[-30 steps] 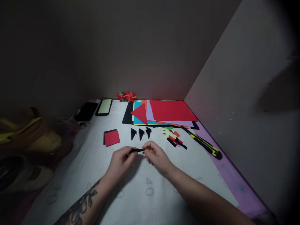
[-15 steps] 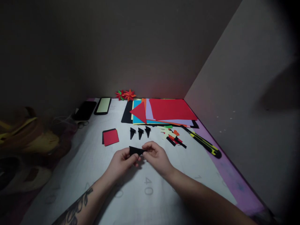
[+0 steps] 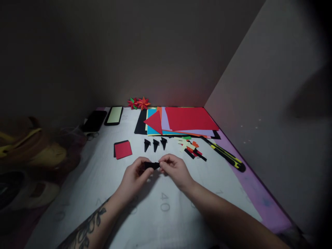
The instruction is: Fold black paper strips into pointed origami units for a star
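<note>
Between my two hands is a small folded piece of black paper [image 3: 151, 165], held just above the white work surface. My left hand [image 3: 136, 174] grips its left end, thumb in front and fingers behind. At its right, narrow end, my right hand [image 3: 174, 170] pinches the tip between thumb and fingers. Just beyond lie three folded black paper pieces [image 3: 155, 145] in a row. To their left rests a small stack of square sheets with a red square [image 3: 123, 149] on top and black showing beneath.
Paper scraps [image 3: 191, 147] and a yellow-black utility knife [image 3: 224, 154] lie to the right. Coloured sheets [image 3: 193, 118] are piled at the back, beside two paper stars [image 3: 143, 103]. A phone [image 3: 114, 115], a dark flat object [image 3: 94, 121] and scissors [image 3: 92, 136] sit at left.
The black paper has turned in my hands and now shows a narrower side. My left fingers have shifted up over its left end. The view has tilted slightly.
</note>
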The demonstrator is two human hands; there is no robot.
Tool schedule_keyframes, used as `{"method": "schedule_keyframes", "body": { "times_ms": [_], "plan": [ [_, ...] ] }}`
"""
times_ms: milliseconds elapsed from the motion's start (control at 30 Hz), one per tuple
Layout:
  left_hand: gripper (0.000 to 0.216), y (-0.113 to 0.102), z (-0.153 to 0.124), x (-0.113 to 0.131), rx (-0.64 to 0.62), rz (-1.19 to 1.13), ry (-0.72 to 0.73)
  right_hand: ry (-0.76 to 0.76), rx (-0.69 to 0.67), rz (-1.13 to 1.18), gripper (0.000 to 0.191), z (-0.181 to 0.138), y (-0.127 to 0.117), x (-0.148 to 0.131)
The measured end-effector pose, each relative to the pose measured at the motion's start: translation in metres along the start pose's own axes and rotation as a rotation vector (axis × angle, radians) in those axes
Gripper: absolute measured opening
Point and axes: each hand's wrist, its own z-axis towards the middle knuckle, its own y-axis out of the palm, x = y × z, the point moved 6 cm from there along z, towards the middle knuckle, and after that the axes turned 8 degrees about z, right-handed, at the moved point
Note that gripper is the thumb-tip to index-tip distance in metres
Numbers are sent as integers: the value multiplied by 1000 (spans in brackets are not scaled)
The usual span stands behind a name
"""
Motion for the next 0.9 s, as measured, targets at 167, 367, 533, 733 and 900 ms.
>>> {"method": "schedule_keyframes", "body": {
  "times_ms": [167, 367, 533, 733, 900],
  "plan": [
    [9, -2, 0, 5, -7, 55, 110, 38, -50, 35, 17, 0, 3, 2],
    [11, -5, -3, 11, -3, 174, 370, 53, -99, 16, 17, 1, 5, 2],
    [27, -3, -9, 16, 1, 289, 508, 0, -181, -51, 13, 2, 7, 1],
    [32, -1, -14, 19, 5, 367, 570, -22, -248, -172, 9, 1, 7, 0],
    [28, 2, -15, 19, -17, 396, 590, -94, -252, -327, 10, -2, 10, -5]
  ]
}}
